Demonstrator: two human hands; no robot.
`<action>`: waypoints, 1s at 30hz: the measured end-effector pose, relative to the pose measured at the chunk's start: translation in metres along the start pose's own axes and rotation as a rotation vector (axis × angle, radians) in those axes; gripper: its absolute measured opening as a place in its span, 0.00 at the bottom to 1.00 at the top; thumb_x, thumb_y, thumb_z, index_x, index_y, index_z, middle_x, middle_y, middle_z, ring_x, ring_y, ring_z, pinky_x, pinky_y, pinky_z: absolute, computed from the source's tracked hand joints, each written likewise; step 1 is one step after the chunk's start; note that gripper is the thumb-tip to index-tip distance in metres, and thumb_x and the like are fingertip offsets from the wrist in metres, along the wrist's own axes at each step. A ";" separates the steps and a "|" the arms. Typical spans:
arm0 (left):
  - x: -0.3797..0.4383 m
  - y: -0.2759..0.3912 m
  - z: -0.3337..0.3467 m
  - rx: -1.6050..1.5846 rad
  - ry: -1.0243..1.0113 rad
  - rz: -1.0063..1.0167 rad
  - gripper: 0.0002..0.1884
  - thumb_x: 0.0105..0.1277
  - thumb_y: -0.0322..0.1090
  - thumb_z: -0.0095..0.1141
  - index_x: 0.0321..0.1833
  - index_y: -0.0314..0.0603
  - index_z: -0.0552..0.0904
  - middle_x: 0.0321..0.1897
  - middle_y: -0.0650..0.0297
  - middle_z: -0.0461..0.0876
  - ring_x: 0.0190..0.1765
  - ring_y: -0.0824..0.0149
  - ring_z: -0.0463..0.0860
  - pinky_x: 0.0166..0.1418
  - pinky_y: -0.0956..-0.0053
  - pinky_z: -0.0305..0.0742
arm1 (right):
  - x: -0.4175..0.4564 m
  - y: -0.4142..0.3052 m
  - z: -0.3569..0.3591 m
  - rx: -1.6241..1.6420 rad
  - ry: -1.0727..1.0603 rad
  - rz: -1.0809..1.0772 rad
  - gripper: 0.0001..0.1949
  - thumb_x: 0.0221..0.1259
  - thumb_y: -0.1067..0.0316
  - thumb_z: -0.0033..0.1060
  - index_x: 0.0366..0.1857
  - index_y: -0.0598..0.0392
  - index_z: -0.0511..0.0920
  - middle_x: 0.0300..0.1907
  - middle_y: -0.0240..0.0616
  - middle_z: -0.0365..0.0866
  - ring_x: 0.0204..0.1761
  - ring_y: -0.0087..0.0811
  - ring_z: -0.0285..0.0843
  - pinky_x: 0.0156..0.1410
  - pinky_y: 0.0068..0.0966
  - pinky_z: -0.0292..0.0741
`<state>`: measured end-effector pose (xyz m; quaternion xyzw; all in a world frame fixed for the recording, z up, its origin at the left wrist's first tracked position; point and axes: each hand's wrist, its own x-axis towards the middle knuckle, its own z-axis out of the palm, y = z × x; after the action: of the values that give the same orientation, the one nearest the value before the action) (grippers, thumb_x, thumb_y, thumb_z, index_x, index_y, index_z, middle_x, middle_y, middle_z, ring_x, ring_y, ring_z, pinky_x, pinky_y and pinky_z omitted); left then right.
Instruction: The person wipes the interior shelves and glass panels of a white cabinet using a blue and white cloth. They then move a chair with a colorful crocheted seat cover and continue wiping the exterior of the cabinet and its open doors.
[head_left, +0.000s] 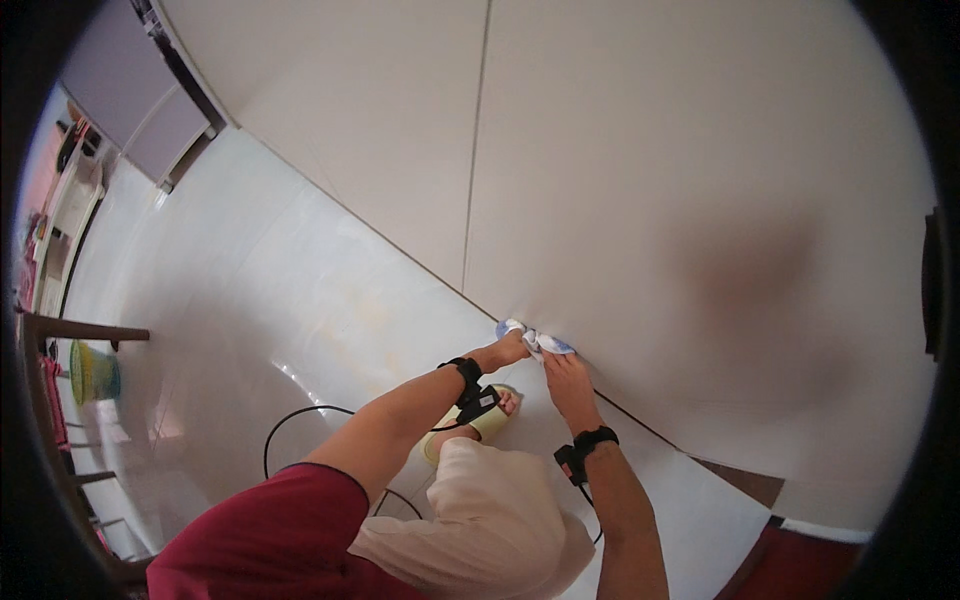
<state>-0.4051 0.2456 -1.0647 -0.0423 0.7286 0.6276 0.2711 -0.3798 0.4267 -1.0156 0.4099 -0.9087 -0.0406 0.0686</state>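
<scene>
A blue-and-white cloth (537, 340) lies bunched at the foot of a pale wall (600, 187), where the wall meets the light floor (300, 262). My left hand (511, 349) grips the cloth's left part, its fingers partly hidden by the folds. On the right side, my right hand (568, 379) has its fingertips on the cloth's lower edge, close to the wall. Each wrist wears a black strap with a small cabled device. Below the hands, my foot in a pale yellow slipper (491, 424) rests on the floor.
A lilac cabinet (142, 90) on short feet stands at the upper left. Along the left edge are a white shelf (71, 217), a brown chair (82, 328) and a green and yellow basket (94, 371). A black cable loops near my left arm. Something dark red lies at the lower right.
</scene>
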 end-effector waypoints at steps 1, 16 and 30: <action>-0.006 0.009 0.006 -0.007 0.020 -0.011 0.24 0.57 0.36 0.59 0.52 0.25 0.74 0.43 0.51 0.80 0.47 0.62 0.78 0.49 0.67 0.73 | -0.009 0.004 -0.005 0.007 0.046 0.011 0.20 0.61 0.66 0.53 0.57 0.57 0.75 0.55 0.35 0.76 0.58 0.29 0.71 0.65 0.26 0.65; -0.108 0.277 0.094 -0.179 -0.613 0.494 0.22 0.67 0.30 0.56 0.64 0.33 0.70 0.57 0.65 0.77 0.61 0.71 0.73 0.65 0.74 0.67 | -0.100 0.075 -0.300 -0.248 0.324 0.292 0.09 0.59 0.73 0.55 0.41 0.64 0.78 0.67 0.39 0.66 0.64 0.40 0.66 0.65 0.42 0.66; -0.174 0.506 0.063 0.723 0.418 1.655 0.39 0.50 0.28 0.63 0.69 0.45 0.66 0.64 0.50 0.66 0.67 0.47 0.65 0.68 0.56 0.61 | -0.019 0.149 -0.478 -0.446 0.973 0.603 0.33 0.60 0.68 0.57 0.71 0.51 0.59 0.66 0.54 0.60 0.71 0.56 0.53 0.74 0.49 0.53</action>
<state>-0.4387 0.3619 -0.5400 0.4662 0.7122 0.3356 -0.4034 -0.4022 0.5309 -0.5257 0.0823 -0.8187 -0.0168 0.5681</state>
